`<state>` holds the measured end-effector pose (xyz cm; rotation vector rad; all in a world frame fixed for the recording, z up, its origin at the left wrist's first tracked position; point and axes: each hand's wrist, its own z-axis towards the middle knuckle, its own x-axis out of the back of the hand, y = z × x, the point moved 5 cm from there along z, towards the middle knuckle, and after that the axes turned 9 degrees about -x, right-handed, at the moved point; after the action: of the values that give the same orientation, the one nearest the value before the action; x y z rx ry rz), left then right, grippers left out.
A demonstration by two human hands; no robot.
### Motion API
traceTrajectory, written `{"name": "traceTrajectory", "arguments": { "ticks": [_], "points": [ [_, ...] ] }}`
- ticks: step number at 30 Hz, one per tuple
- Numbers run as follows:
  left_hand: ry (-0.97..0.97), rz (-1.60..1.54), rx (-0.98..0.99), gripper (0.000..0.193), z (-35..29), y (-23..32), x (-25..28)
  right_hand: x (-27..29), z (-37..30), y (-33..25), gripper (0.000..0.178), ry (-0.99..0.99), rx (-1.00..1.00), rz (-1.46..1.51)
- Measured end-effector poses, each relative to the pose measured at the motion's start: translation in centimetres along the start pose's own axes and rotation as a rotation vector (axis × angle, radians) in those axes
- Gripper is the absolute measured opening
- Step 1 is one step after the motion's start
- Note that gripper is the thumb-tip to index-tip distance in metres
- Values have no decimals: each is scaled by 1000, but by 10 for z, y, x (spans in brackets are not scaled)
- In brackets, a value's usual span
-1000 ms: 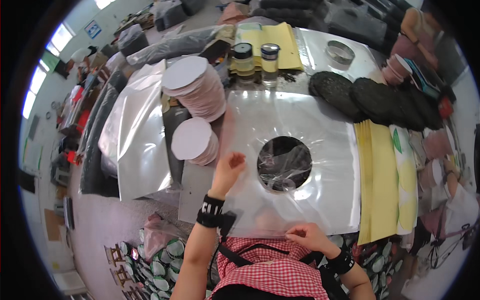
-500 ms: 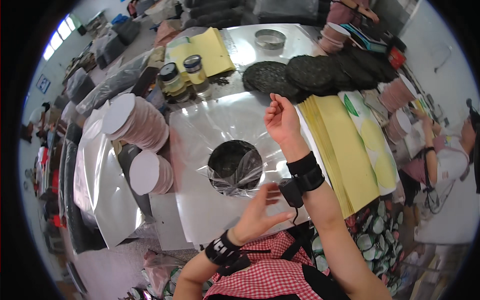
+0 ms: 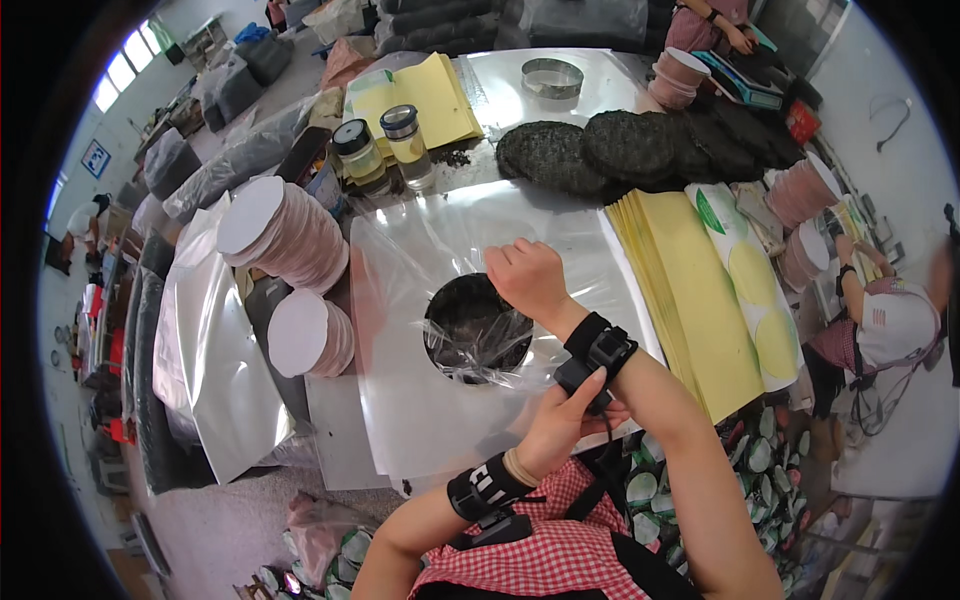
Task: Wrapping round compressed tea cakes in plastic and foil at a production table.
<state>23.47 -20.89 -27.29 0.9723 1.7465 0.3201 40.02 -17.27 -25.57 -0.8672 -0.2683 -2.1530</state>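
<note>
My right hand is curled into a loose fist above the upper right rim of a round, dark-filled opening, with clear plastic film bunched over it. Nothing shows between its fingers. A black box-shaped device sits on my right wristband. My left hand grips this device from below, thumb along its side and fingers passing under the wrist. Under the film lies a shiny pale sheet.
Round dark fibrous cakes overlap at the back right, near a metal ring. Yellow sheets are stacked at right. Two lidded jars and pink-sided stacks of discs stand at left. A co-worker is at far right.
My right hand has come down and left toward the opening, its fingers curling tighter. My left hand has moved right and taken hold of the wrist device.
</note>
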Motion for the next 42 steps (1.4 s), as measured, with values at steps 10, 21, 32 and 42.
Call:
{"name": "traceTrajectory", "arguments": {
  "ticks": [10,21,32,42],
  "points": [
    [-144,-48,3,43,4,-1,18,-5,3,21,15,-47,-169,-42],
    [394,1720,-999,48,-96,112,169,99,-182,155,25,-147,-1206,544],
    [553,1643,-706,20,17,77,146,170,-73,36,9,-315,-510,90],
    [534,1617,-843,27,14,79,140,43,-117,-17,79,-369,-649,483]
  ]
}}
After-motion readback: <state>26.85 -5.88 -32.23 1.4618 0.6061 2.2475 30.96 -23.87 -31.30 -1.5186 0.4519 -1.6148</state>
